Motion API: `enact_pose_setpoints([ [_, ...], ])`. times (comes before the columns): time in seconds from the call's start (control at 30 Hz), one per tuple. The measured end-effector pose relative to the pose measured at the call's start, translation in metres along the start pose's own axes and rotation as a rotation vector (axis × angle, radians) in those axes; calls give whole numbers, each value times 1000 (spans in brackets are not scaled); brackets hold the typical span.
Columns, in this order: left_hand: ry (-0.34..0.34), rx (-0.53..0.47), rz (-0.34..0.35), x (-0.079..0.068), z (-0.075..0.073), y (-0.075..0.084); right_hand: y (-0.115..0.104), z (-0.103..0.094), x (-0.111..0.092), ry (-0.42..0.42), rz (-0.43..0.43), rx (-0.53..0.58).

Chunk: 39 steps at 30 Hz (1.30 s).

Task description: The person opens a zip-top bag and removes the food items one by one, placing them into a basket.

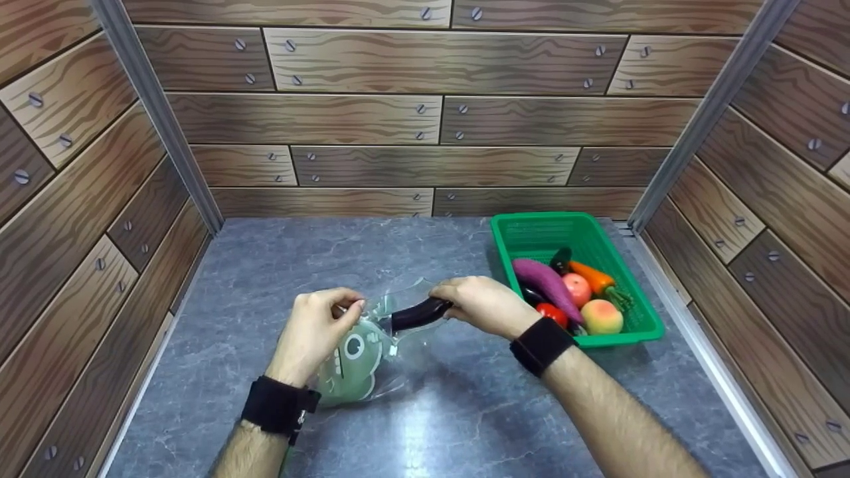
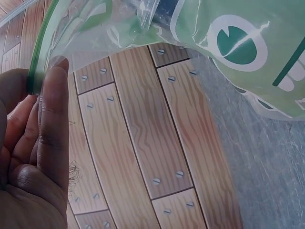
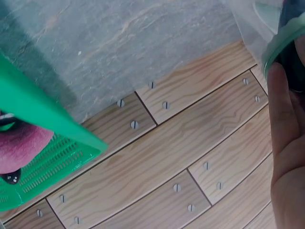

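A clear zip bag printed with a green cartoon face stands low over the grey table. Its rim with the green zip strip is pinched between thumb and fingers of my left hand. My right hand grips one end of a dark purple eggplant. The eggplant's other end lies within the bag's mouth, pointing left toward the printed part. In the right wrist view, the right fingers touch the bag's greenish rim beside the eggplant.
At the right stands a green plastic basket. It holds a purple sweet potato, a carrot, a peach, a tomato, a pinkish round fruit and dark produce. Wood-patterned walls enclose the table on three sides.
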<state>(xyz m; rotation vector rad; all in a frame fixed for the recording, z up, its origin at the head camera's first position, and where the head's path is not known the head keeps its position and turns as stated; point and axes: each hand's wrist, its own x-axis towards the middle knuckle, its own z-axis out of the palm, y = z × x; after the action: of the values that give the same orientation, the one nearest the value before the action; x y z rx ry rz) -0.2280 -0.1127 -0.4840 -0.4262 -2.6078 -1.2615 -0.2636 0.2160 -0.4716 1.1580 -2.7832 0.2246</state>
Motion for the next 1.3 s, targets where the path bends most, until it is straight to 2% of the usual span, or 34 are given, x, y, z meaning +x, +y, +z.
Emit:
enact_pose_setpoints([
  [0.17, 2, 6, 0, 0, -1, 0, 6, -8, -5, 28, -18, 12],
  [0.4, 7, 7, 7, 0, -1, 0, 15, -18, -13, 41, 4, 39],
  [0.67, 25, 8, 43, 1, -1, -3, 27, -26, -22, 41, 13, 42],
  [0.83, 17, 10, 35, 1, -2, -2, 32, -33, -28, 36, 44, 35],
  [1.07, 11, 2, 22, 0, -3, -3, 42, -39, -35, 99, 57, 59],
  [1.3, 8, 11, 16, 0, -3, -3, 51, -51, -45, 111, 75, 68],
])
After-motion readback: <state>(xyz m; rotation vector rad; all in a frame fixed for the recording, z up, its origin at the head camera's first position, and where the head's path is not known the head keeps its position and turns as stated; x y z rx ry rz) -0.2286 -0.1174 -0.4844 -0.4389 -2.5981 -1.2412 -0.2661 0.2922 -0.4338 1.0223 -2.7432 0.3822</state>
